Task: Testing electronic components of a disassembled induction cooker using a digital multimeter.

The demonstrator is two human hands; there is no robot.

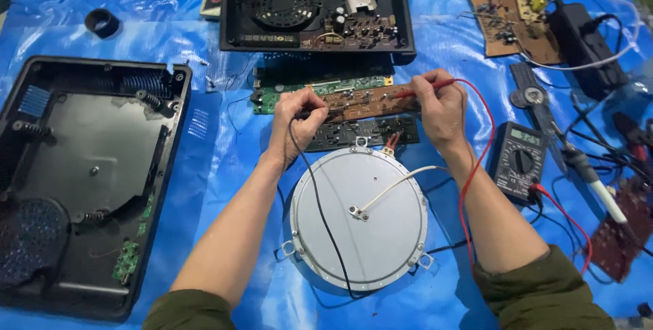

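My left hand (294,120) pinches a black test probe whose black lead (320,207) runs down across a round silver coil disc (360,228). My right hand (439,109) holds a red test probe (425,88), tip pointing left onto a brown circuit board (360,102). The red lead (476,160) loops down to a black multimeter (518,160) at the right. A black board (367,131) lies just below the brown one, and a green board (326,88) just above it.
An empty black cooker shell (88,180) lies at the left on the blue tarp (224,167). Another open black housing with fan and electronics (316,7) sits at the top. Loose brown boards (510,17), a soldering iron (598,187) and a black ring (102,22) lie around.
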